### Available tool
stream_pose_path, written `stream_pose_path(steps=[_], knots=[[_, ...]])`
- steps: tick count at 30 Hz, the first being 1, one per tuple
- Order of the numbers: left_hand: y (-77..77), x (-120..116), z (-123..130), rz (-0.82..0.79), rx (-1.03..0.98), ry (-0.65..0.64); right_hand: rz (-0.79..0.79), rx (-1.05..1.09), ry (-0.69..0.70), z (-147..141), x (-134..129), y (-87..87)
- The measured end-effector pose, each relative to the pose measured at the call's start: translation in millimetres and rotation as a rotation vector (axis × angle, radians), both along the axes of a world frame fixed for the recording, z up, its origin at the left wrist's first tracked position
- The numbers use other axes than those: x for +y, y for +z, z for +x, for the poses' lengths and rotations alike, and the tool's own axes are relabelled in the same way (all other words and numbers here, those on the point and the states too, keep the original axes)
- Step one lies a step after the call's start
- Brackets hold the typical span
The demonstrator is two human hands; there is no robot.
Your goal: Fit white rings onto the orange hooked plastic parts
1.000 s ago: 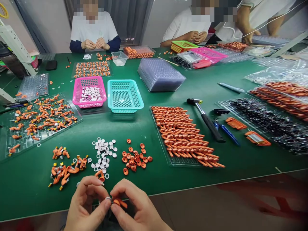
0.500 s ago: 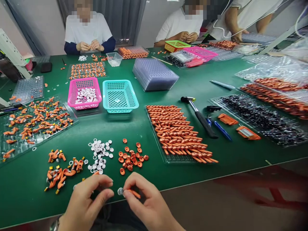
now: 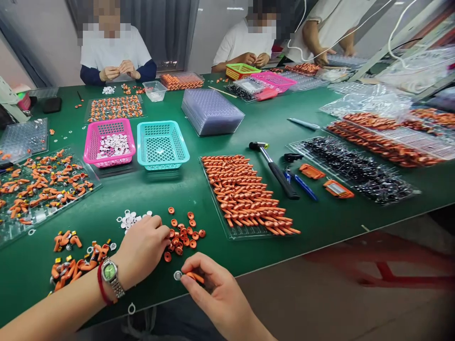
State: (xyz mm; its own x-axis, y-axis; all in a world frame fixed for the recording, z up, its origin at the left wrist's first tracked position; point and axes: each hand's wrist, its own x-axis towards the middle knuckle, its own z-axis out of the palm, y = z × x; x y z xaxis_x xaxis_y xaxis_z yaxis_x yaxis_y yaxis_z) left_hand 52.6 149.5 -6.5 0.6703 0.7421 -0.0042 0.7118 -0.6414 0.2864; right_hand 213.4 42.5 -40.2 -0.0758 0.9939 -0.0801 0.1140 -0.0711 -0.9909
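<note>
My right hand (image 3: 216,291) pinches an orange earbud part (image 3: 195,276) by its round head, above the table's front edge. The part's pale grey round face points left, and its orange stem shows between my fingers. My left hand (image 3: 147,244), its wrist in a green-dialled watch (image 3: 110,270), reaches over the table to the left side of a loose pile of small orange earbud caps (image 3: 183,232). Its fingers are curled down at the caps; the fingertips are hidden. Behind that hand lie white round discs (image 3: 131,219), partly covered by it.
Orange earbud pieces (image 3: 76,260) lie left of my forearm. A tray of orange stems (image 3: 245,194), a hammer (image 3: 273,168) and a tray of black parts (image 3: 359,166) stand right. Pink (image 3: 109,161) and turquoise baskets (image 3: 163,163) stand further back. Co-workers (image 3: 117,54) sit opposite.
My left hand has moved forward and right, from beside the right hand to the orange caps. My right hand keeps hold of the earbud part. The view has turned slightly right.
</note>
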Motion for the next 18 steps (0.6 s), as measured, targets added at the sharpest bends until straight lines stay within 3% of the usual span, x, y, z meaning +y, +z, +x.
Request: stream_pose_path(steps=[6,8,11,15,18], knots=[[18.4,-27,-16,-0.089,-0.123,0.048,0.119,-0.053,0.032,-2,-1,2.7],[22.1,-43,-25,-0.252,-0.295,0.097,0.151,-0.051,0.035,-6,-2,3.9],[17.8,-68,-37,-0.514,-0.613,0.298,0.188,-0.012,0.051,-14,-3,5.7],[-0.1,-90,-50,-0.871,-0.975,0.574,0.145,0.072,0.069,-25,-5,6.9],[-9.4,-99,-55,-0.974,-1.154,0.752,0.086,0.060,0.081,-30,-6,8.0]])
